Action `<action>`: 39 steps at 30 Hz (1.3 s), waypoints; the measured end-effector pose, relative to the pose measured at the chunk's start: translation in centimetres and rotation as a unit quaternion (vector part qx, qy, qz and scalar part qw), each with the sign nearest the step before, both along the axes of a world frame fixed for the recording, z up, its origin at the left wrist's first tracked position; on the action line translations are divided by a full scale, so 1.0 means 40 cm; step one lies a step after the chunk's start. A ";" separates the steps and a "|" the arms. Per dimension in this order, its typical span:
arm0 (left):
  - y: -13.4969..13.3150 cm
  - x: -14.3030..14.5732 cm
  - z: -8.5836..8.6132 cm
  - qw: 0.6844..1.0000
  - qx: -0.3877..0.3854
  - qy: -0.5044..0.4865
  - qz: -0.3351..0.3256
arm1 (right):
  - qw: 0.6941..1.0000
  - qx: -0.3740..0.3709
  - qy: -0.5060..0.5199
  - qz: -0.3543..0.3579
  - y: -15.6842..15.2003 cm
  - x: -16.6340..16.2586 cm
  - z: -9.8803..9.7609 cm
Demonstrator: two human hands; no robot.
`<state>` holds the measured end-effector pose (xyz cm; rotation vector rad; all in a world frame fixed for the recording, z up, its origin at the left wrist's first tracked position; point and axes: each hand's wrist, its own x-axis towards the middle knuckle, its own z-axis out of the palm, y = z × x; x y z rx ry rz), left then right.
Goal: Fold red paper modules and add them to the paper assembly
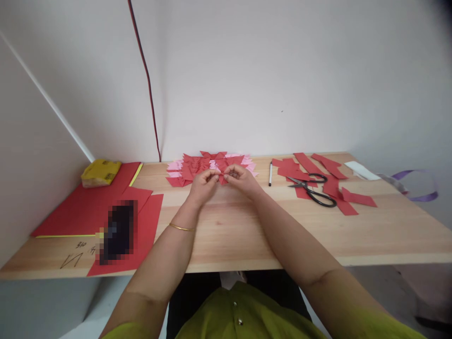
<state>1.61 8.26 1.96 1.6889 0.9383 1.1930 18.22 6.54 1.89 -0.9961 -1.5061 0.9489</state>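
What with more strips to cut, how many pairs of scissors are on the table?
1. The scissors lie on the red strips, right of the pen; another pair could hide under paper.

Sheets [84, 207] left on table [247, 235], folded pieces [197, 165] centre-back, pen [270, 173] & scissors [314, 190] on strips [356, 197] right.

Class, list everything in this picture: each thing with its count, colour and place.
wooden table: one, pale, across the view
folded paper pieces: pile, red and pink, back centre
flat paper sheets: several, red, left
soft packet: one, yellow, back left
marker pen: one, white, beside pile
metal scissors: one, black-handled, on strips
cut paper strips: several, red, right
loose ribbon: one, purple, right edge
small folded paper piece: one, red, in both grips
left hand: one, pinching piece
right hand: one, pinching piece
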 end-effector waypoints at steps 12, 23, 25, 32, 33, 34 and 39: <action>-0.005 0.002 0.006 0.998 0.039 0.020 0.038 | 1.000 0.017 0.010 0.014 -0.006 -0.007 0.005; -0.024 0.004 0.024 0.990 0.108 0.070 0.056 | 1.000 0.006 0.008 0.000 -0.002 -0.003 0.003; -0.025 0.005 0.025 0.989 0.114 0.072 0.056 | 1.000 0.003 -0.004 0.000 0.001 -0.002 0.000; -0.025 0.005 0.022 0.989 0.116 0.067 0.067 | 0.999 0.010 -0.041 -0.010 0.001 0.000 -0.003; -0.025 0.005 0.022 0.988 0.118 0.069 0.070 | 0.999 0.010 -0.043 -0.011 0.001 0.000 -0.003; -0.025 0.005 0.022 0.988 0.120 0.072 0.072 | 0.999 0.009 -0.045 -0.012 0.001 -0.001 -0.003; -0.030 0.005 0.026 0.985 0.128 0.085 0.074 | 0.999 0.008 -0.049 -0.016 0.002 -0.003 -0.006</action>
